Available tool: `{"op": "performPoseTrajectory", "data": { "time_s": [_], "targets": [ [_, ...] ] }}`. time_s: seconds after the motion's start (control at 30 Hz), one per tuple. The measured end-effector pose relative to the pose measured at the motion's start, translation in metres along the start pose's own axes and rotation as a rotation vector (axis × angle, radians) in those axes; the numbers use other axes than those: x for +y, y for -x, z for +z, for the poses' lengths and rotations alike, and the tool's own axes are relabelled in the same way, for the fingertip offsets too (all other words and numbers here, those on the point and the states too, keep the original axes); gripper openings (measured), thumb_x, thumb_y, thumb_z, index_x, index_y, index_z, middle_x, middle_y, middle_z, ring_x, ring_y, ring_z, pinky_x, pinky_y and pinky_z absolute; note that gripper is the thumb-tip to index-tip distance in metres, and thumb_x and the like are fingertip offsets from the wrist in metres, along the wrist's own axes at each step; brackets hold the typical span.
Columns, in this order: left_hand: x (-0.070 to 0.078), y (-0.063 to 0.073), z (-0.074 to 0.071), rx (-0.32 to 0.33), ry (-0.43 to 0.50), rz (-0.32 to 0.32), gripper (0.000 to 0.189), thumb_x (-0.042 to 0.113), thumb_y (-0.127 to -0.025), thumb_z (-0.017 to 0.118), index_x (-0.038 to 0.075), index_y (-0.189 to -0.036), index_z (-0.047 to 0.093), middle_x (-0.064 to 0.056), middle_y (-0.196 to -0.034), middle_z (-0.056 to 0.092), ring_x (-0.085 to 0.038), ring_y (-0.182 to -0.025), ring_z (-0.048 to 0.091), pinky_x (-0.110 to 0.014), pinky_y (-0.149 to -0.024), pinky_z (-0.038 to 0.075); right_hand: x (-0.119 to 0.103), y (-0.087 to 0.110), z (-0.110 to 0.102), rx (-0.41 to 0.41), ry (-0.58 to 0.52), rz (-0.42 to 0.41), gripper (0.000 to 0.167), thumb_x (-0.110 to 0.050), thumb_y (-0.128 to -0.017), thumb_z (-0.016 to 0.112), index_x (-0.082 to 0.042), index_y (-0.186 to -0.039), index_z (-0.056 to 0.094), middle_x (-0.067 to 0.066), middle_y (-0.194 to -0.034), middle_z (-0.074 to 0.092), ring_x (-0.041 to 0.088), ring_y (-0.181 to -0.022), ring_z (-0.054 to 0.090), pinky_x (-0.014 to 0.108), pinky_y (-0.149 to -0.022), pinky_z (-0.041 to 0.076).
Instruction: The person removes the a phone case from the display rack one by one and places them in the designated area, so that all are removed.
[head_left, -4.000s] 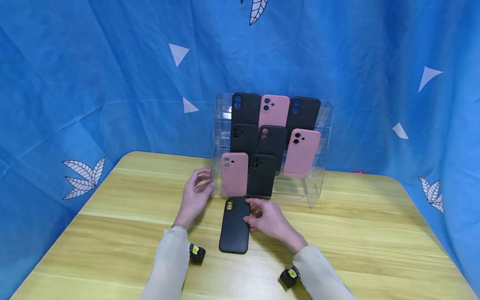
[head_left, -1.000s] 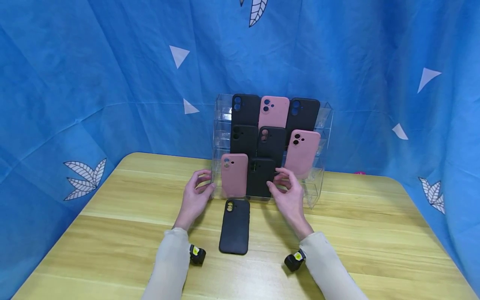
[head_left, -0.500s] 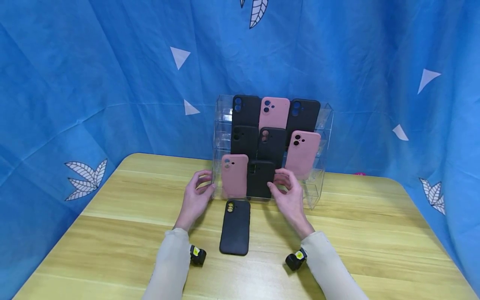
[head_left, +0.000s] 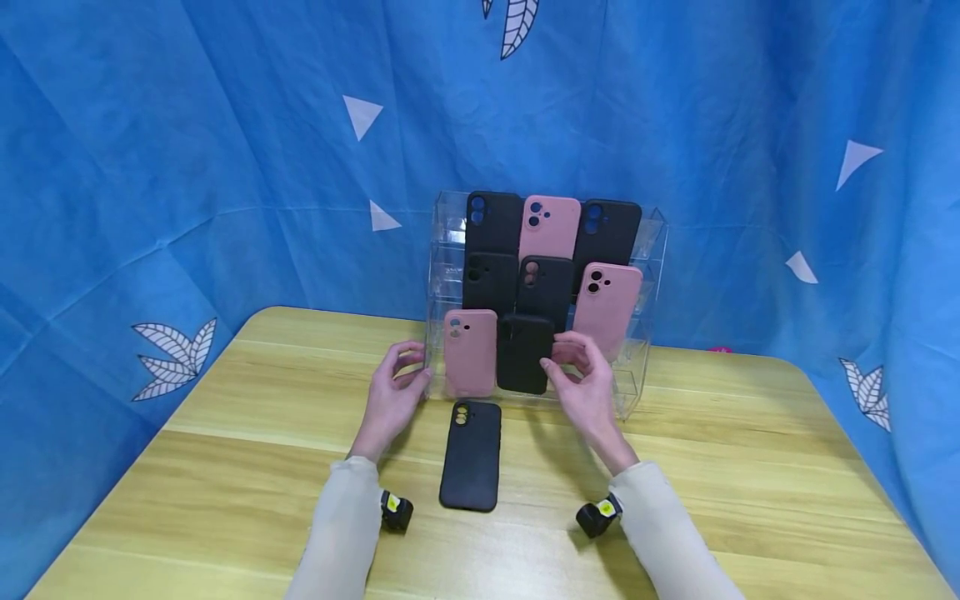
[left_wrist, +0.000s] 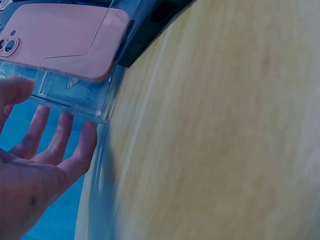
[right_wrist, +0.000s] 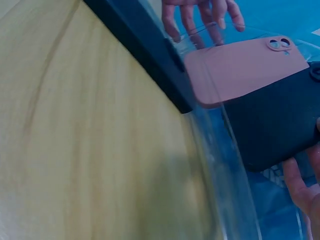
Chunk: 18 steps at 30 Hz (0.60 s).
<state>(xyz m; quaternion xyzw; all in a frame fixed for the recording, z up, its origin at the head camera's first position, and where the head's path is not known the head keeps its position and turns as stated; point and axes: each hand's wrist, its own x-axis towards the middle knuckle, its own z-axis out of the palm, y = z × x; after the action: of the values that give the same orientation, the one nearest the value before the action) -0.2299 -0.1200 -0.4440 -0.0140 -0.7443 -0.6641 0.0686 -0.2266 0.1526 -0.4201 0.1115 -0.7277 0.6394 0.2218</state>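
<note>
The right hand has its thumb and fingers nearly together, pinching the right edge of the held black case, which stands almost upright just left of those fingertips, at the lowest tier of the clear rack. Just beyond it, left of the grip, a pink case stands close by; above and right of the grip leans a tilted pink case. A loose black case lies flat on the table, nearer the person and left of the grip. The left hand, well left of the pinch, sets thumb and bent fingers against the rack's side (whether they clasp its wall or merely touch it, I cannot tell). Behind everything hangs a blue curtain.
</note>
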Motion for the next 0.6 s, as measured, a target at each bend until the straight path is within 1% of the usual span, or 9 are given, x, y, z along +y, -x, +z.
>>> {"op": "performPoseTrajectory", "data": {
  "time_s": [0.13, 0.17, 0.23, 0.47, 0.6],
  "targets": [
    [0.001, 0.0, 0.0, -0.002, 0.014, 0.0, 0.04, 0.0, -0.096, 0.064, 0.011, -0.134, 0.056, -0.019, -0.134, 0.06, -0.04, -0.122, 0.064, -0.038, -0.08, 0.062, -0.006, -0.003, -0.003, 0.001, 0.0, -0.014, 0.036, 0.009, -0.088, 0.072, 0.001, -0.121, 0.061, 0.014, -0.102, 0.068, 0.006, -0.087, 0.067, 0.014, -0.068, 0.056],
    [0.001, 0.001, 0.0, -0.002, 0.015, 0.001, 0.04, 0.0, -0.096, 0.065, 0.011, -0.134, 0.056, -0.019, -0.134, 0.06, -0.04, -0.122, 0.064, -0.038, -0.081, 0.062, -0.004, -0.004, -0.004, 0.0, 0.002, -0.028, 0.036, 0.009, -0.088, 0.072, 0.0, -0.121, 0.062, 0.01, -0.101, 0.068, 0.006, -0.087, 0.067, 0.014, -0.068, 0.057],
    [0.002, 0.001, 0.0, -0.001, 0.016, 0.002, 0.04, 0.0, -0.096, 0.064, 0.011, -0.134, 0.056, -0.019, -0.134, 0.06, -0.04, -0.122, 0.064, -0.039, -0.081, 0.062, -0.008, -0.005, -0.005, 0.002, 0.003, -0.034, 0.037, 0.009, -0.088, 0.073, 0.0, -0.122, 0.061, 0.007, -0.101, 0.068, 0.004, -0.086, 0.067, 0.014, -0.067, 0.056],
    [0.002, 0.001, 0.001, -0.001, 0.011, 0.005, 0.04, 0.0, -0.096, 0.064, 0.011, -0.134, 0.055, -0.019, -0.134, 0.059, -0.04, -0.123, 0.064, -0.037, -0.082, 0.062, -0.017, -0.006, -0.009, -0.004, -0.012, -0.049, 0.036, 0.009, -0.089, 0.072, 0.001, -0.122, 0.061, 0.01, -0.1, 0.068, 0.003, -0.084, 0.067, 0.013, -0.069, 0.057],
    [0.002, 0.001, 0.001, 0.001, 0.013, 0.005, 0.04, 0.0, -0.096, 0.064, 0.011, -0.134, 0.056, -0.019, -0.134, 0.06, -0.04, -0.123, 0.064, -0.036, -0.081, 0.062, -0.021, -0.006, -0.011, -0.007, -0.026, -0.063, 0.035, 0.01, -0.089, 0.071, 0.003, -0.122, 0.061, 0.004, -0.1, 0.068, 0.003, -0.083, 0.068, 0.013, -0.073, 0.059]
  ]
}}
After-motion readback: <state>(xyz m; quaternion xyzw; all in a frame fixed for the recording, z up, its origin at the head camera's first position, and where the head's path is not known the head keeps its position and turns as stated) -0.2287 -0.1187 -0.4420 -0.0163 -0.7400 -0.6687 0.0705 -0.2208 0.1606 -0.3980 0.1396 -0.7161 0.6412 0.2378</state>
